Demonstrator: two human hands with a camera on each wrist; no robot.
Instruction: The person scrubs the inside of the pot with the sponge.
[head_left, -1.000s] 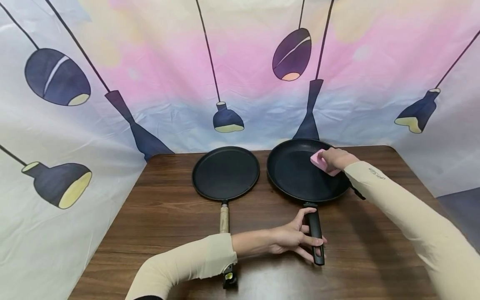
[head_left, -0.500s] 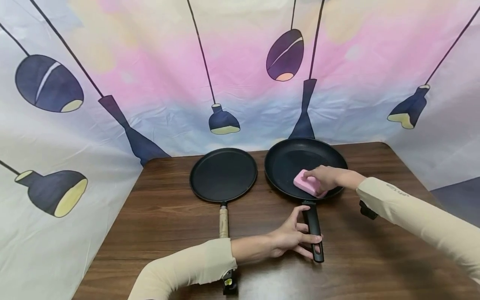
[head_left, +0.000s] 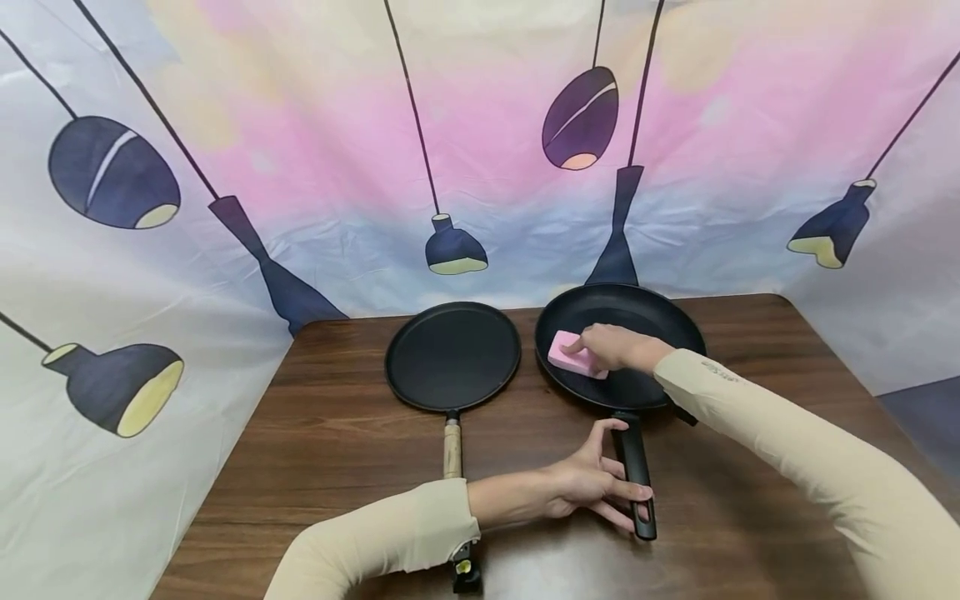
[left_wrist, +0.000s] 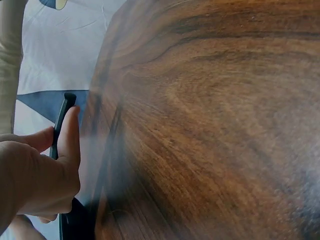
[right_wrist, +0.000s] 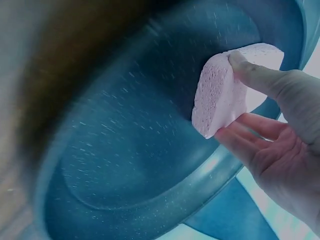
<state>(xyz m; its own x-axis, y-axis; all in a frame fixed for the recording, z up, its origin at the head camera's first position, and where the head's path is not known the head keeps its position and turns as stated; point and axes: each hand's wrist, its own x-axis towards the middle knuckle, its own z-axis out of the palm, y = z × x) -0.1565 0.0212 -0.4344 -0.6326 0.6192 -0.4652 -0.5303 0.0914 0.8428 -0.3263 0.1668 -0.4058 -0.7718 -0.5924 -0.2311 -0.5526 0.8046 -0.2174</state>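
Could swivel or slide the frying pan (head_left: 648,315) across the desk (head_left: 352,442) by pressing the pink sponge (head_left: 562,360) too hard so far off-centre, with what looks like only a light hold on the black handle (head_left: 633,458). Could ride up the sloping wall just left of the right fingers (right_wrist: 240,145) and over the rim, or drop the pink sponge by pinching too near one end. Might knock the wooden handle (head_left: 452,450) of the flat crepe pan (head_left: 453,354), well left of the left fingers (head_left: 628,492), by lowering the left forearm (head_left: 397,525); hard to tell whether touching there or clear. Gripping the pink sponge between thumb and right fingers, against the inside of the frying pan, with the right forearm (head_left: 787,442) slanted in from the lower right above the rim. Holding the black handle with the left fingers, spread along its length and bent round it, below and slightly right of the right fingers in the head view, with the left forearm laid nearly crosswise.
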